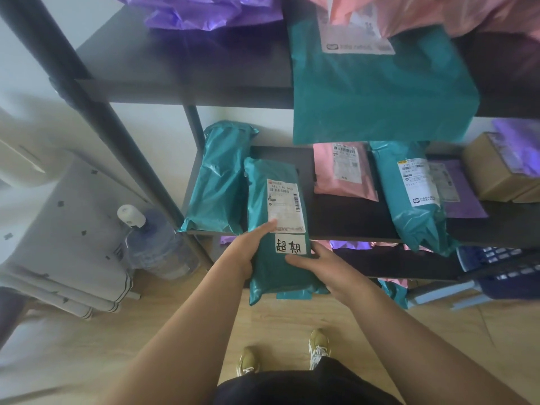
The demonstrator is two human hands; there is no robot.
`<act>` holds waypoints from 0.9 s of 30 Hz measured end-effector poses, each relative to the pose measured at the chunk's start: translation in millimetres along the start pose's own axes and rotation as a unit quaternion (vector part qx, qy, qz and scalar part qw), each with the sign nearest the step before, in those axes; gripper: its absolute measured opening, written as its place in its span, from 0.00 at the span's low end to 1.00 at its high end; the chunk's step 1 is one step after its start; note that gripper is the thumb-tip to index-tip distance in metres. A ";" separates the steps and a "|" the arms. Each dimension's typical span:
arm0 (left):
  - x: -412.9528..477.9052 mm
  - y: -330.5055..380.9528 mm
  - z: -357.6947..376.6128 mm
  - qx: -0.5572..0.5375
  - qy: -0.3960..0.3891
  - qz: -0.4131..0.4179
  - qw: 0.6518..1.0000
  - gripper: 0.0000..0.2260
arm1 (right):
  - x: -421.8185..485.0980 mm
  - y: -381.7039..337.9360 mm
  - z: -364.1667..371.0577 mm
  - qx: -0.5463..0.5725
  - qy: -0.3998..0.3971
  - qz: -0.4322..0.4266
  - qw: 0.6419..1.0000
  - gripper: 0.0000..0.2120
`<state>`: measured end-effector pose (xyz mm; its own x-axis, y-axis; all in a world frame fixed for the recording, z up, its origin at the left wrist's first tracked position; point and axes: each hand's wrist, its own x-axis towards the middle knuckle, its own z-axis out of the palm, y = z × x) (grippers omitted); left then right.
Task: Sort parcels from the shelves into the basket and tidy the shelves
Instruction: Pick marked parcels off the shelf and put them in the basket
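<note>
The left hand point(249, 249) and the right hand point(327, 268) are gripping the teal parcel point(280, 206) at its near end, with both thumbs lying on top. The parcel is hanging over the front edge of the middle shelf point(344, 217), near its left corner. A second teal parcel point(219, 176) is lying just beside it, at the left edge.

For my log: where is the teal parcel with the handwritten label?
Head view, centre: the labelled parcel overhangs the front of the middle shelf, held by the left hand and right hand, right of a plain teal parcel.
</note>
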<state>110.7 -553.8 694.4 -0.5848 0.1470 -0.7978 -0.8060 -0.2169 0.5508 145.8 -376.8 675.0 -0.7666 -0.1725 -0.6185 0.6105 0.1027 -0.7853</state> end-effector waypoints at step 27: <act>-41.1 18.3 3.4 0.066 -0.110 0.099 0.987 0.28 | -15.8 -92.4 -8.6 0.035 0.102 -0.092 0.990 0.19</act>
<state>119.7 -560.6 738.1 -0.7262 0.3231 -0.6068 -0.6702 -0.1361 0.7296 99.8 -375.1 757.1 -0.8857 0.0196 -0.4638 0.4641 0.0182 -0.8856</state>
